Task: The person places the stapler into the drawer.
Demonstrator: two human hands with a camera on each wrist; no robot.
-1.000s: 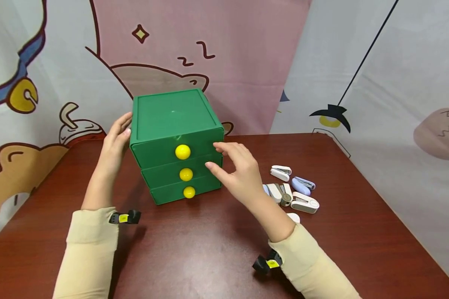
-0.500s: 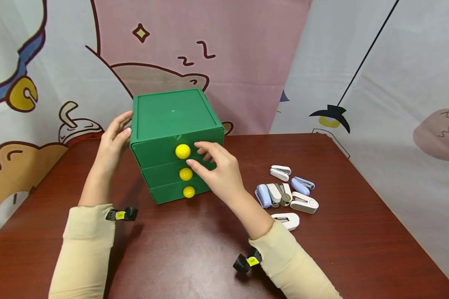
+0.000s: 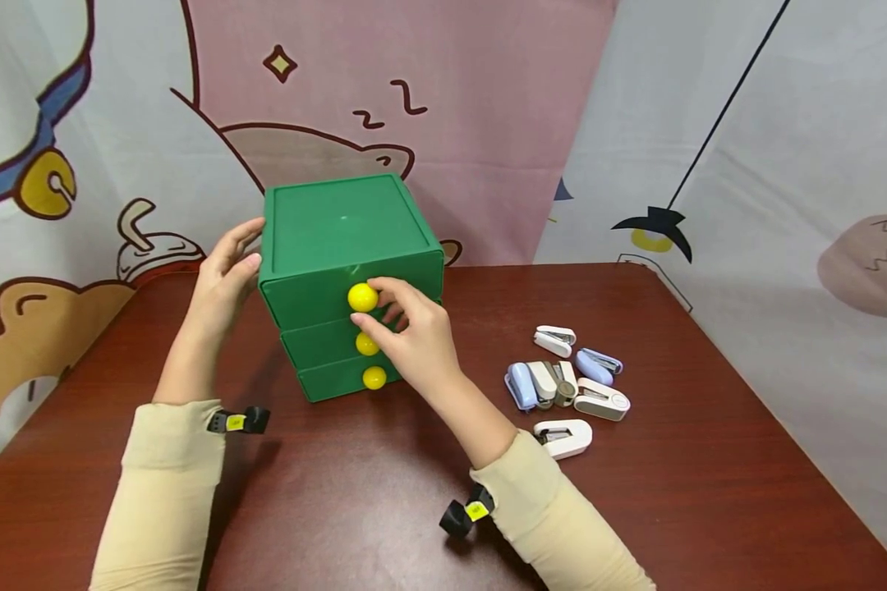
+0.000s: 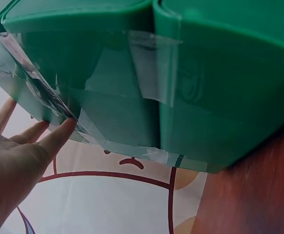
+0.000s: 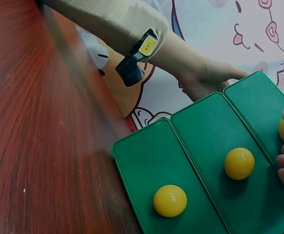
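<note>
A green three-drawer cabinet stands on the table, its drawers closed and each fronted by a round yellow knob. My right hand has thumb and index finger around the top knob, pinching it from below and above. Below it sit the middle knob, partly covered by the thumb, and the bottom knob. My left hand rests its fairly straight fingers against the cabinet's left side. In the left wrist view, the fingertips touch that side, where clear tape strips show.
To the right lie several small staplers: a white one at the back, a light blue one, a white-and-grey one, a tight group, and a white one near my right forearm. A patterned cloth hangs behind the table.
My right hand has moved left across the cabinet front to the top knob, and its thumb and index finger have closed in on it. The left hand stays at the cabinet's side.
</note>
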